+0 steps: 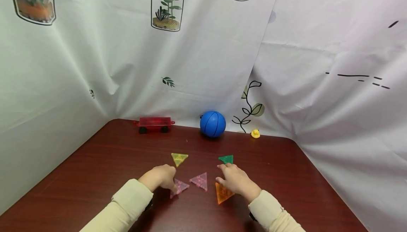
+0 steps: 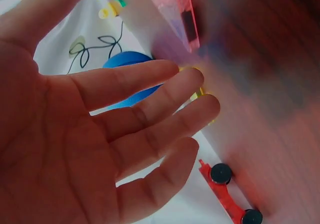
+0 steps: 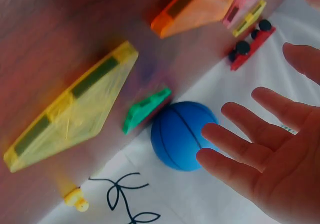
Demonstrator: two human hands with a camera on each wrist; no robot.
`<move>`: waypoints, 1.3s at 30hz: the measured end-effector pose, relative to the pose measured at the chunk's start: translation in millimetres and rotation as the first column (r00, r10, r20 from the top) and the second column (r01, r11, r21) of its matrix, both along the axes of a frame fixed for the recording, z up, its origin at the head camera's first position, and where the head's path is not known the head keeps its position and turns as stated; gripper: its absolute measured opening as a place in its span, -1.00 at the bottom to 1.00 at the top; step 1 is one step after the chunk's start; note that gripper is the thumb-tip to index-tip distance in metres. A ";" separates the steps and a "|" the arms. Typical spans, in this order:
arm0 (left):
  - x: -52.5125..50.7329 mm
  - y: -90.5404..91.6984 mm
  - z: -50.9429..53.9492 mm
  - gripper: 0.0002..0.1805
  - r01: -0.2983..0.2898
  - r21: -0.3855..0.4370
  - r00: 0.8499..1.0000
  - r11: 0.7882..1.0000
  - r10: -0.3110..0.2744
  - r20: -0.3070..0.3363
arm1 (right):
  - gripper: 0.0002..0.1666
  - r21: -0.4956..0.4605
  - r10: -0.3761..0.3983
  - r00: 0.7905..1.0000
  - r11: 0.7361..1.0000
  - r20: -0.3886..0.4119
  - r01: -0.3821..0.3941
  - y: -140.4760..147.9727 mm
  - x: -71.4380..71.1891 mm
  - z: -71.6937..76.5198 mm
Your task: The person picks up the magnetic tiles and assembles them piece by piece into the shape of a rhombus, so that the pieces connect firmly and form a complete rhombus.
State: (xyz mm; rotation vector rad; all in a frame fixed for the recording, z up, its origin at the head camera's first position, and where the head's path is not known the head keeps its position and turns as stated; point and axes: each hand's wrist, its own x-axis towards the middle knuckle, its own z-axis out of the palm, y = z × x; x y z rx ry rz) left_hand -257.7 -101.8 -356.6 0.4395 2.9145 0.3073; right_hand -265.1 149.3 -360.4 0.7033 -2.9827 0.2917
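My left hand [image 1: 161, 177] hovers over a pink triangular tile [image 1: 180, 186]; its fingers [image 2: 145, 114] are spread and hold nothing. Another pink triangular tile [image 1: 200, 181] lies between my hands. My right hand [image 1: 237, 180] is above an orange triangular tile [image 1: 223, 193], covering part of it, with fingers [image 3: 235, 164] loosely extended and nothing gripped. Just beyond that hand is a green triangular tile [image 1: 227, 159], and a yellow triangular tile [image 1: 179, 159] lies past the left one. The right wrist view holds a second yellow tile [image 3: 75, 114], hidden in the head view.
Along the back edge of the dark red table [image 1: 95, 175] stand a red wheeled toy car [image 1: 155, 122], a blue ball [image 1: 213, 124] and a small yellow duck [image 1: 255, 133]. A white printed cloth [image 1: 203, 66] hangs behind and on both sides.
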 end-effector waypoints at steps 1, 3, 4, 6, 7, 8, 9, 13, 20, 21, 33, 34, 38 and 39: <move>0.2 1.2 -0.6 -0.58 -0.001 -0.007 1.000 1.000 0.001 0.003 | -0.49 0.004 0.007 1.000 1.000 -0.003 -0.007 -1.5 0.5 -1.5; -0.1 3.2 -2.3 -0.56 0.001 -0.026 1.000 1.000 -0.001 0.008 | -0.51 0.018 0.018 1.000 1.000 -0.001 -0.018 -4.6 1.4 -4.3; -0.1 4.1 -2.7 -0.55 0.000 -0.035 1.000 0.999 0.000 0.011 | -0.52 0.028 0.023 1.000 0.999 0.001 -0.023 -6.3 1.9 -5.7; -0.6 5.9 -3.9 -0.54 -0.005 -0.053 1.000 0.999 0.006 0.013 | -0.53 0.051 0.035 0.999 0.998 0.006 -0.035 -9.7 2.6 -8.6; -1.0 6.7 -4.5 -0.54 -0.007 -0.063 1.000 0.998 0.008 0.010 | -0.54 0.065 0.042 0.999 0.997 0.004 -0.043 -11.4 2.9 -10.1; -1.4 7.5 -4.9 -0.54 -0.009 -0.075 1.000 0.997 0.009 0.006 | -0.55 0.078 0.049 0.999 0.996 0.002 -0.049 -13.1 3.5 -11.2; -1.8 8.3 -5.1 -0.55 -0.011 -0.086 1.000 0.996 0.011 0.000 | -0.56 0.092 0.059 0.998 0.994 -0.008 -0.058 -14.6 3.8 -12.6; -3.0 11.0 -7.2 -0.58 -0.024 -0.116 1.000 0.993 0.023 -0.011 | -0.65 0.132 0.107 0.994 0.986 -0.030 -0.103 -21.0 5.6 -18.0; -5.2 14.1 -7.6 -0.59 -0.061 -0.134 0.998 0.989 0.059 -0.016 | -0.81 0.156 0.205 0.976 0.969 -0.080 -0.191 -28.1 8.2 -23.4; -5.7 14.4 -7.7 -0.57 -0.073 -0.128 0.997 0.989 0.071 -0.020 | -0.81 0.159 0.211 0.974 0.968 -0.087 -0.196 -28.7 8.7 -23.8; -15.1 6.9 -12.9 -0.64 -0.128 0.224 0.991 0.966 0.134 -0.011 | -0.86 0.191 0.219 0.967 0.963 -0.128 -0.192 -30.1 9.8 -25.9; -15.9 5.7 -11.7 -0.68 -0.121 0.259 0.992 0.958 0.125 0.001 | -0.86 0.195 0.220 0.966 0.962 -0.134 -0.192 -29.9 9.6 -26.3; -19.1 2.2 -5.1 -0.73 -0.113 0.361 0.993 0.926 0.115 0.016 | -0.88 0.206 0.220 0.963 0.961 -0.155 -0.186 -29.5 8.7 -27.7; -20.3 2.1 -3.7 -0.73 -0.113 0.377 0.993 0.919 0.119 0.009 | -0.90 0.209 0.221 0.962 0.960 -0.159 -0.186 -29.5 8.6 -27.9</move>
